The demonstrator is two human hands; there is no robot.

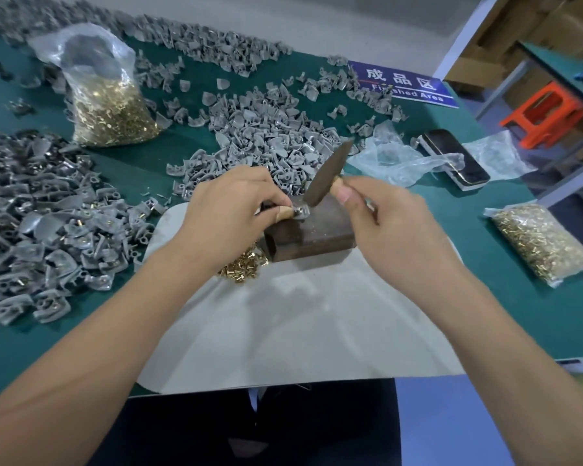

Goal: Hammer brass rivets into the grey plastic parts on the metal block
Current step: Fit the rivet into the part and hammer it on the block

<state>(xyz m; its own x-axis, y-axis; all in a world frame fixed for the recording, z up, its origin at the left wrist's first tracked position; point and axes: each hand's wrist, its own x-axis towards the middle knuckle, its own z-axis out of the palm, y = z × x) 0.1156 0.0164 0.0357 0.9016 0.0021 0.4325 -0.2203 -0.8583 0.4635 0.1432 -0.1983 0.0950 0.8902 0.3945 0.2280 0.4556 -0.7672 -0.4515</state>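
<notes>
There is a single view, from a camera worn on the person's head, looking forward and steeply down over the green bench (505, 264). It sits close above the work: both forearms enter from the near edge and run up to the middle, where the left hand (226, 213) and right hand (384, 223) meet at the metal block (317, 233). The wide lens bends straight edges near the borders. The near edge takes in the person's lap; the far left reaches the bench's back edge; the far right reaches a shelf frame and an orange stool (542, 112) on the floor.
</notes>
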